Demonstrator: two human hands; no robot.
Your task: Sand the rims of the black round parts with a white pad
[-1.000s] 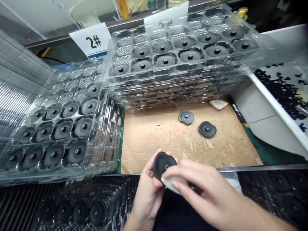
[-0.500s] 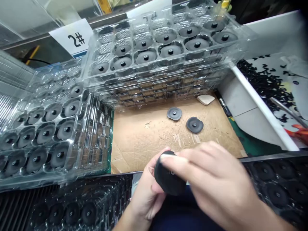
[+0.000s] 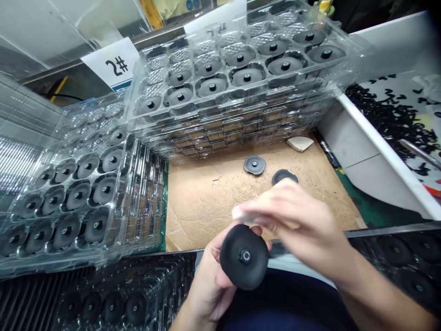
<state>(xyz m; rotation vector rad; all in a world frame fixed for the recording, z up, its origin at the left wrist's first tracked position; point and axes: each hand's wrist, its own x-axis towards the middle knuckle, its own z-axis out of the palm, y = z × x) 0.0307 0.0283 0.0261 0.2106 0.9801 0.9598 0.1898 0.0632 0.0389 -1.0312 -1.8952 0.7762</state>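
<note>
The left hand is gripping a black disc; the right hand is pinching a white pad near the disc's rim. Two similar discs are lying on cardboard.

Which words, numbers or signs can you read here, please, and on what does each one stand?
"2#": on the white card at the upper left.
Unreadable: the dark marks on the second white card at the top, partly covered and blurred.
Unreadable: anything on the round blue signs at the top edge, too small.
</note>
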